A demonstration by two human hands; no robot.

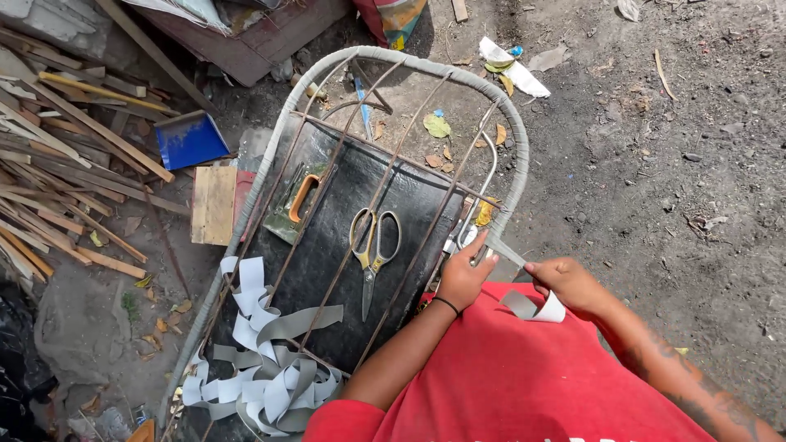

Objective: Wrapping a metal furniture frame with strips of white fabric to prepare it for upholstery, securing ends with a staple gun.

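A rusty metal chair frame (288, 123) with thin rods lies in front of me, its rim wrapped in grey strip. My left hand (463, 274) pinches a grey plastic strip (506, 252) against the frame's right rim. My right hand (569, 282) grips the same strip further along, and its loose end (536, 308) curls below the fingers. A pair of scissors (372, 250) with yellowish handles rests on a black board (323, 254) under the rods.
A tangle of grey strip (262, 372) lies at the frame's lower left. An orange-handled tool (299, 199) sits on the black board. Wood scraps (65, 172), a blue dustpan (190, 139) and a wooden block (214, 205) lie left. Bare dirt ground (655, 164) spreads right.
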